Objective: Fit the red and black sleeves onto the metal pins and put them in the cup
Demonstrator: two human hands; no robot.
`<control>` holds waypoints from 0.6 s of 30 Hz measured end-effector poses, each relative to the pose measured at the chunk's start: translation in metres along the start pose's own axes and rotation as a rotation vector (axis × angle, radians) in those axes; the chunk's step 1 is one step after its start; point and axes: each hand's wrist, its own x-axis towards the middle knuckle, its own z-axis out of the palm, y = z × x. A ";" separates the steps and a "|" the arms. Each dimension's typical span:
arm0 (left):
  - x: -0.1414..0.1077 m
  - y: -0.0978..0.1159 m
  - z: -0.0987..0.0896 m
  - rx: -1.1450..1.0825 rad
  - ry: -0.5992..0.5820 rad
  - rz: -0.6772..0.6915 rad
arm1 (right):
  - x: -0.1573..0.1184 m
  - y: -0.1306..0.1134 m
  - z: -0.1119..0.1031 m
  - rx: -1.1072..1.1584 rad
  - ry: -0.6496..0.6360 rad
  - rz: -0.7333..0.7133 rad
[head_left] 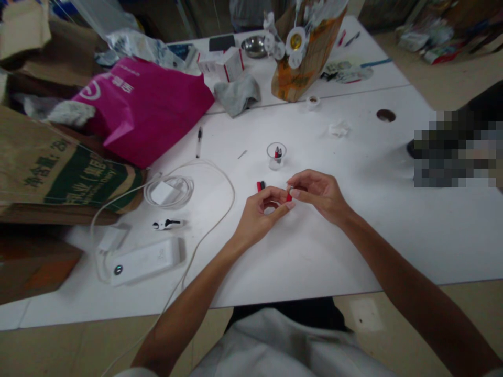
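Both my hands meet over the white table [314, 262]. My left hand [267, 209] pinches the lower part of a small red piece [289, 196] between thumb and finger. The fingertips of my right hand [320, 195] close on its upper, silvery end. Just beyond my left hand lie a red piece [259, 186] and a black piece [263, 185], side by side. Farther back stands a clear cup [276, 159] with small red and black pieces inside.
A white cable [234, 193] loops left of my hands, near a power bank [145, 262] and a black-and-white tool [167, 224]. Behind are a pen [199, 141], a magenta bag [153, 104], a grey cloth [238, 94] and a tape roll [313, 102]. A blurred patch covers the right side.
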 end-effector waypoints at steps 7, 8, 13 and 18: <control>-0.001 0.001 0.000 0.019 0.017 0.003 | 0.001 -0.003 0.003 -0.010 0.009 0.000; -0.001 0.001 0.000 0.021 0.018 0.005 | 0.001 -0.003 0.003 -0.012 0.011 -0.003; -0.001 0.001 0.000 0.030 0.029 0.019 | 0.002 -0.002 0.002 0.001 -0.003 -0.027; 0.000 -0.001 0.000 0.039 0.028 0.032 | 0.001 -0.002 0.003 -0.020 0.004 -0.019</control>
